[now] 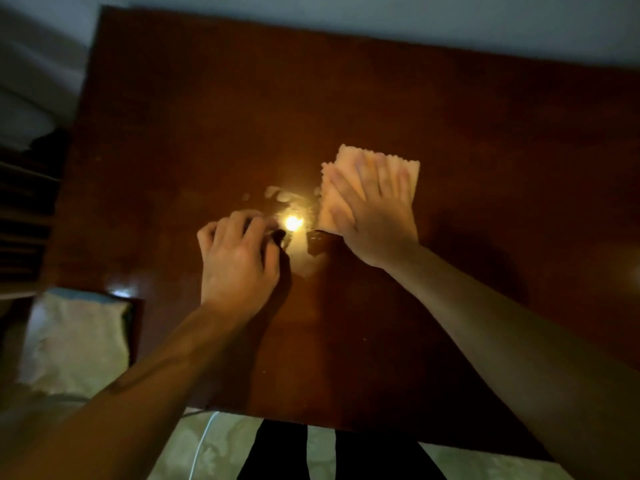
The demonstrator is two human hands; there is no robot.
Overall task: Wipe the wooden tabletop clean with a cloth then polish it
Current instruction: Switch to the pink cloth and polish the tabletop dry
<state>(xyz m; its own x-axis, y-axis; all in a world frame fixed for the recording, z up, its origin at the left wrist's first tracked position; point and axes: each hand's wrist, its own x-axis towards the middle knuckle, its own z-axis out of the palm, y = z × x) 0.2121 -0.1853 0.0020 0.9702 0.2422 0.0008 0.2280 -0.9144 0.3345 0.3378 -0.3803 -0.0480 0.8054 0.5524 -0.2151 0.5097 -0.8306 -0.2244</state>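
A dark glossy wooden tabletop (346, 109) fills most of the view. A folded peach cloth (410, 171) with zigzag edges lies flat near its middle. My right hand (372, 216) presses down on the cloth with fingers spread across it. To the left, my left hand (239, 258) rests on the wood with its fingers curled; whether it holds anything is not clear. Between the hands a lamp's bright reflection (293, 223) glares, with pale smears or wet patches (280, 195) just beyond it.
A pale cloth or cushion (76, 341) lies beside the table's near left corner. Dark shelving (24, 209) stands at the left. A light wall (381, 15) runs behind the far edge. My legs (332, 455) show below the near edge, over a pale patterned floor.
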